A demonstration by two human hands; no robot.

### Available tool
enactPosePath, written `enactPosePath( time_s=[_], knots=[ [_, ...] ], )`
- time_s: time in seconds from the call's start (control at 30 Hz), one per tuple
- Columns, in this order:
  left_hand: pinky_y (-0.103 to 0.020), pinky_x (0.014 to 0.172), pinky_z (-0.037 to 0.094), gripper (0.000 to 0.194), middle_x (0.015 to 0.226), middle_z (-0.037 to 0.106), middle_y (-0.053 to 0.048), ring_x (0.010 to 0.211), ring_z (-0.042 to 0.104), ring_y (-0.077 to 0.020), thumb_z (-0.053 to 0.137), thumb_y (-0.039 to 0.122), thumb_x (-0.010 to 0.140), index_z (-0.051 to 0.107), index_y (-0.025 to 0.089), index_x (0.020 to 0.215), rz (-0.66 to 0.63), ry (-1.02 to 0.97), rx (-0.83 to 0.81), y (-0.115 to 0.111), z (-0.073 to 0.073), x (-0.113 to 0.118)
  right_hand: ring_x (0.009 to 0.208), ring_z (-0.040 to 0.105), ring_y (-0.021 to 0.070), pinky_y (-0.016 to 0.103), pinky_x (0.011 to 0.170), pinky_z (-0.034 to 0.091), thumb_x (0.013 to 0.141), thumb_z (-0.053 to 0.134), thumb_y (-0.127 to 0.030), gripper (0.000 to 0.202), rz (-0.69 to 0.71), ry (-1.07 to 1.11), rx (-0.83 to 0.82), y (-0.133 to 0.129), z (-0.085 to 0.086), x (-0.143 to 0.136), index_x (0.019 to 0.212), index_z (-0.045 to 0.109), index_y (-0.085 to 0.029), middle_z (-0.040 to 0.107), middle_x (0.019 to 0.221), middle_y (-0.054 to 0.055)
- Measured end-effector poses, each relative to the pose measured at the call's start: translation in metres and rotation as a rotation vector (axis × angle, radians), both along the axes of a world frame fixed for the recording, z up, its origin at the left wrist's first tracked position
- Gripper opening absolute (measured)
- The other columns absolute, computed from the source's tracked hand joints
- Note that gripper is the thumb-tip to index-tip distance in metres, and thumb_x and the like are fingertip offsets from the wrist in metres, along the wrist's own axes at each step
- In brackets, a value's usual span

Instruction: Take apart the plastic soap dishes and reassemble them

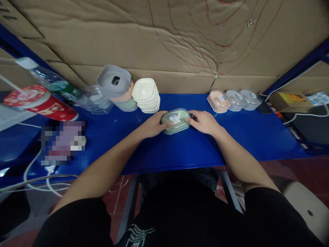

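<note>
A green soap box [177,127] with a clear lid and a round label rests on the blue table in front of me. My left hand [155,125] grips its left end, the thumb lying on top near the pale slot in the middle. At the opposite end my right hand [203,121] holds it, thumb on the lid edge and fingers curled behind. The undersides of both hands' fingers are partly hidden. Just behind my left hand stands a stack of cream inner trays [144,90]. Beside that is a taller stack of grey, pink and green box parts [114,80].
A pink soap box [218,102] and two grey soap boxes [235,100] sit in a row at the back right. On the left are a red paper cup [55,106], a clear plastic bottle [61,87] and white cables [38,171]. Cardboard [123,37] walls the back.
</note>
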State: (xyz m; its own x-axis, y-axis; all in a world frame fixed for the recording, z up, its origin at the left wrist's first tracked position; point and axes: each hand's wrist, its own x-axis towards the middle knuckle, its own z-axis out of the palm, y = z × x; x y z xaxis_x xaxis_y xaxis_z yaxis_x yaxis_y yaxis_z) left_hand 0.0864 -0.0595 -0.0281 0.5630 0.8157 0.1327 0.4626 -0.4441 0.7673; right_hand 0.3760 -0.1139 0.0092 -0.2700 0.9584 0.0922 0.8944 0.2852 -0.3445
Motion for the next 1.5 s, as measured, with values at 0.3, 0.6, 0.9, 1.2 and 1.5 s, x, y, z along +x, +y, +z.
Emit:
enactPosePath(
  time_s=[0.3,0.6,0.9,1.2,1.5],
  knots=[
    [-0.060,0.123,0.043,0.081,0.163,0.055,-0.020,0.148,0.056,-0.0414,0.066,0.071,0.094,0.055,0.021,0.157,0.082,0.111,-0.007,-0.001,0.002,0.001,0.127,0.073,0.0388,0.055,0.102,0.061,0.109,0.039,-0.058,0.068,0.039,-0.032,0.024,0.002,-0.005,0.000,0.167,0.049,-0.024,0.075,0.144,0.011],
    [-0.057,0.124,0.043,0.086,0.164,0.055,-0.020,0.147,0.057,-0.0402,0.057,0.074,0.099,0.049,0.019,0.163,0.066,0.135,0.040,-0.007,0.006,0.000,0.130,0.072,0.0392,0.054,0.101,0.061,0.112,0.036,-0.062,0.069,0.012,-0.037,-0.002,0.003,-0.003,-0.002,0.166,0.051,-0.023,0.075,0.145,0.012],
    [-0.055,0.127,0.042,0.087,0.165,0.054,-0.019,0.150,0.055,-0.0389,0.049,0.077,0.101,0.050,0.015,0.163,0.077,0.175,0.072,-0.007,0.006,0.002,0.138,0.067,0.0391,0.058,0.111,0.057,0.113,0.033,-0.060,0.068,-0.006,-0.018,0.030,0.000,-0.004,-0.005,0.165,0.050,-0.019,0.068,0.154,0.015],
    [-0.058,0.124,0.045,0.086,0.167,0.050,-0.023,0.148,0.056,-0.0398,0.045,0.075,0.104,0.045,0.014,0.166,0.144,0.178,0.142,-0.007,0.007,0.000,0.149,0.053,0.0373,0.070,0.128,0.032,0.108,0.051,-0.060,0.055,0.257,-0.024,0.185,0.003,-0.006,0.004,0.157,0.059,-0.036,0.056,0.167,0.006],
    [-0.045,0.095,0.058,0.076,0.149,0.067,-0.018,0.083,0.071,-0.0215,0.055,0.066,0.105,0.049,0.016,0.161,0.161,0.204,0.170,-0.009,0.019,-0.004,0.141,0.049,0.0505,0.082,0.125,0.020,0.099,0.059,-0.072,0.075,-0.229,-0.208,0.369,0.006,-0.003,0.020,0.153,0.063,-0.020,0.062,0.151,0.021]
  ],
)
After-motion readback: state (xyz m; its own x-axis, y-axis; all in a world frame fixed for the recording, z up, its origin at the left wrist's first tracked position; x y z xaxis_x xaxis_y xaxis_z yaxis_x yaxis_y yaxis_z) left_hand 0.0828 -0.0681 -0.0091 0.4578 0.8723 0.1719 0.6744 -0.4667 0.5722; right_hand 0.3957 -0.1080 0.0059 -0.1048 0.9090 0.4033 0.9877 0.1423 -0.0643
